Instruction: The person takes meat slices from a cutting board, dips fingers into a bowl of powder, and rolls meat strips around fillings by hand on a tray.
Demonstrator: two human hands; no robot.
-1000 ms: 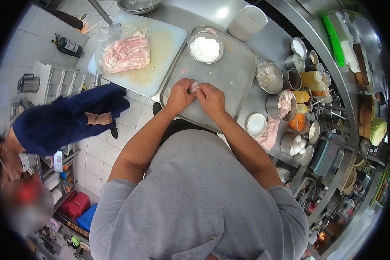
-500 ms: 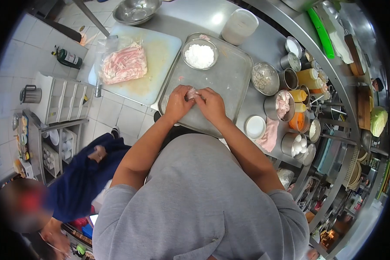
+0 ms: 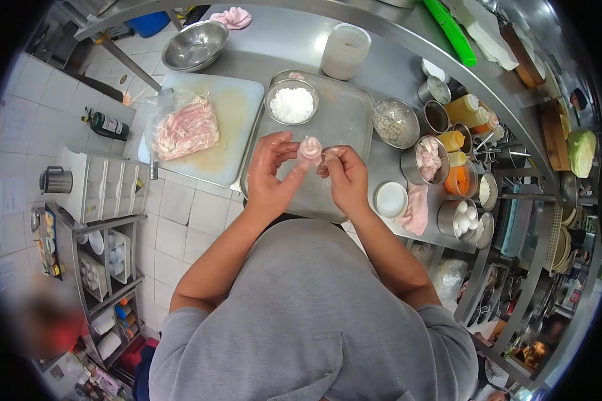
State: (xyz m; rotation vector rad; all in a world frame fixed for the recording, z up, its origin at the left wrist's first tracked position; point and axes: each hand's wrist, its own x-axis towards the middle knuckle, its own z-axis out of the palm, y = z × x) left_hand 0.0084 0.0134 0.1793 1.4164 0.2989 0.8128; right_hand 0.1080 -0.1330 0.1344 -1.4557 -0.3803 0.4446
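Above the metal tray (image 3: 344,110), my left hand (image 3: 271,175) holds a small pale pink roll of meat (image 3: 310,148) between thumb and fingers. My right hand (image 3: 346,177) is pinched at the roll's right side, on something too small to make out. A bowl of white powder (image 3: 291,105) stands on the tray just beyond my hands. To the left, a bag of sliced raw meat (image 3: 187,128) lies on the white cutting board (image 3: 237,100).
An empty metal bowl (image 3: 195,45) and a clear tub (image 3: 346,51) stand at the back. On the right are a bowl of meat pieces (image 3: 429,160), a white dish (image 3: 390,200), a pink cloth (image 3: 416,208), eggs (image 3: 465,218) and sauce bottles (image 3: 466,111). Another person (image 3: 43,317) is at lower left.
Both hands have come up off the tray towards the camera and moved slightly apart, with the roll now showing between them. The view has shifted, and the person at lower left shows less.
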